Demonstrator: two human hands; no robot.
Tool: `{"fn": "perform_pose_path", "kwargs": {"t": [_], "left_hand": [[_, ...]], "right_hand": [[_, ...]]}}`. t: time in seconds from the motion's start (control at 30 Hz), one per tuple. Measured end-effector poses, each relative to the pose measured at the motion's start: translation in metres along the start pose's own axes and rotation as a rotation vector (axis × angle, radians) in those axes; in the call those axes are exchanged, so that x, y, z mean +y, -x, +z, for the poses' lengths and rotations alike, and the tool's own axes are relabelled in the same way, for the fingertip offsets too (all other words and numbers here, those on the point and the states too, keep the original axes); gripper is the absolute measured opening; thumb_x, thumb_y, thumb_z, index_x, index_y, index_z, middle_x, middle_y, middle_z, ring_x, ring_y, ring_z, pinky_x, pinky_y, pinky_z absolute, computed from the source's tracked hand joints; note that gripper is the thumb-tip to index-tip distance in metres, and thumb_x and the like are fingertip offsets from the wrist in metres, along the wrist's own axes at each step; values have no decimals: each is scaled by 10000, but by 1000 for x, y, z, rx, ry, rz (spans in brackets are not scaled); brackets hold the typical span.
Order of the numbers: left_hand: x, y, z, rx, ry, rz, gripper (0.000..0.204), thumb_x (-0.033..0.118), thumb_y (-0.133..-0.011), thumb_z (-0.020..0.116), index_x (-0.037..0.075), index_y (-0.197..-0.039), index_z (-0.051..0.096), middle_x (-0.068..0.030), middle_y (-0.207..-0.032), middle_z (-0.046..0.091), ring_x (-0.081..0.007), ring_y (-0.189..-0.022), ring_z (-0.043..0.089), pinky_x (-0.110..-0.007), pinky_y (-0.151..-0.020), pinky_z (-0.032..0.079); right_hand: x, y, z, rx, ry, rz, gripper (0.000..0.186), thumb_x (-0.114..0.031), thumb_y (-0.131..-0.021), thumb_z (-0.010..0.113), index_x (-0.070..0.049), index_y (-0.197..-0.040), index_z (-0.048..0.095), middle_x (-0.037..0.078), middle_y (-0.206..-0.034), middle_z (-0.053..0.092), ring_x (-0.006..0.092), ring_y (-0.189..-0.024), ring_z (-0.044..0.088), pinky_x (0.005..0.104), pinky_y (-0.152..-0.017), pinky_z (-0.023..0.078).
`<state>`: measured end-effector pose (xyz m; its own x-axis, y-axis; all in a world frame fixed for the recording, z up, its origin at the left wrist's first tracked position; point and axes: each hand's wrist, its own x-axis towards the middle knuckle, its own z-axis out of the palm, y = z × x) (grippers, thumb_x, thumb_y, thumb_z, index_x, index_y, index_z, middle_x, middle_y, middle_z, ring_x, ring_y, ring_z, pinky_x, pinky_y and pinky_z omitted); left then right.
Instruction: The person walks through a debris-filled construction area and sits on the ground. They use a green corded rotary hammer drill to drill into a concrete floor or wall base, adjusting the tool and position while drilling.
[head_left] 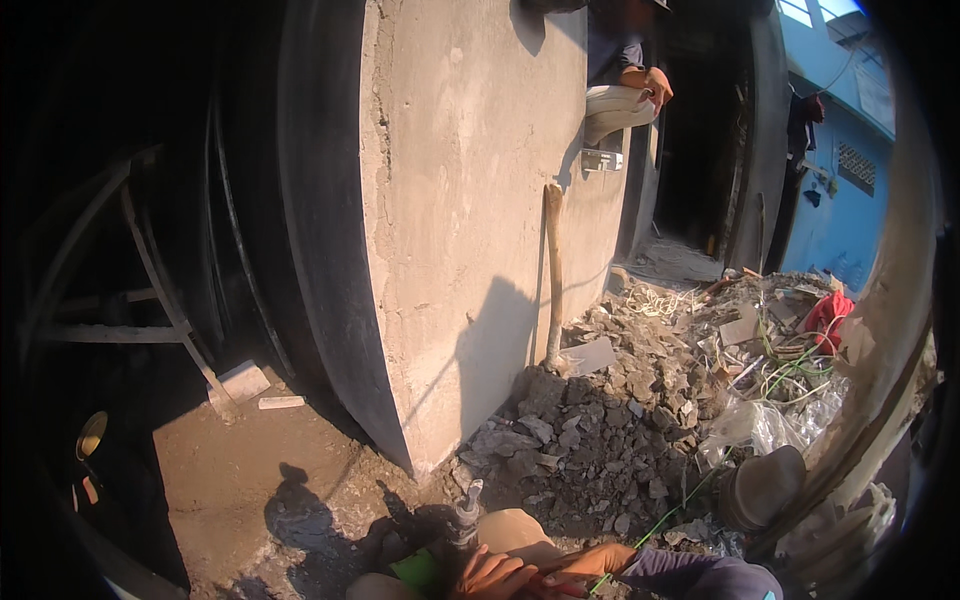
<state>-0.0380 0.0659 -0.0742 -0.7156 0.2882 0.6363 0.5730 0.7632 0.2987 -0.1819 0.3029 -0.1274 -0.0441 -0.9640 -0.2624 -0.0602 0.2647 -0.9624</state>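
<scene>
At the lower edge my two hands come close together. My left hand (490, 573) has curled fingers, and what lies under them is hidden. My right hand (560, 572) reaches in from the right out of a dark purple-grey sleeve (690, 570). Its fingers are partly cut off by the picture's edge, closed beside a small red piece (572, 588). Just beyond my left hand stands a grey metal cylindrical fitting (466, 515) with a narrow pale tip. Next to it lie a bright green piece (418, 570) and a rounded tan surface (515, 532), which I cannot identify.
A plastered wall corner (470, 220) rises ahead, with a wooden pole (554, 270) leaning on it. Rubble (610, 440) spreads to the right, with a bucket (764, 487) and plastic sheeting (765, 425). Another person (625, 95) sits beyond the wall. A thin green line (660, 520) crosses the rubble.
</scene>
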Motion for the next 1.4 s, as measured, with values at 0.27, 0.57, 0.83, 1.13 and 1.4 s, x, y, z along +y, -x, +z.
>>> {"fn": "perform_pose_path", "kwargs": {"t": [0.27, 0.57, 0.83, 1.13, 1.4], "left_hand": [[-12, -4, 11, 165, 356, -327, 309, 143, -929, 778, 110, -1233, 733, -66, -1331, 679, -291, -1279, 623, -524, -1169, 439], [-54, 101, 86, -241, -8, -1324, 896, 319, -893, 785, 3, -1574, 296, -310, -1497, 540, -510, -1262, 621, -550, -1007, 542], [-73, 105, 84, -225, 152, -1413, 805, 229, -886, 770, 24, -1545, 355, -286, -1336, 664, -477, -1159, 687, -536, -966, 547], [-94, 168, 20, -377, 354, -1248, 779, 178, -865, 789, 96, -1550, 428, -260, -1386, 655, -431, -1314, 636, -477, -1061, 509], [-87, 160, 3, -475, 315, -1137, 767, 147, -875, 790, 95, -1552, 434, -263, -1312, 688, -444, -1235, 677, -494, -1019, 531]], "right_hand": [[-40, 14, 56, 496, -829, 378, 349, -300, -1089, 599, -111, -1382, 581, -21, -843, 568, 48, -658, 526, 217, -564, 415], [-46, 19, 76, 616, -1094, 168, 399, -237, -1100, 645, -84, -1458, 562, -32, -761, 556, 58, -554, 462, 230, -507, 375], [-33, 5, 64, 631, -1032, 134, 396, -215, -1098, 645, -89, -1466, 569, -31, -775, 544, 51, -557, 447, 232, -507, 374], [-24, -1, 62, 627, -1022, 111, 403, -228, -1096, 646, -87, -1468, 577, -35, -769, 524, 46, -554, 429, 215, -490, 368], [-34, 0, 43, 603, -601, 271, 440, -311, -1102, 651, -146, -1507, 602, -35, -837, 606, 52, -649, 523, 227, -562, 418]]}}
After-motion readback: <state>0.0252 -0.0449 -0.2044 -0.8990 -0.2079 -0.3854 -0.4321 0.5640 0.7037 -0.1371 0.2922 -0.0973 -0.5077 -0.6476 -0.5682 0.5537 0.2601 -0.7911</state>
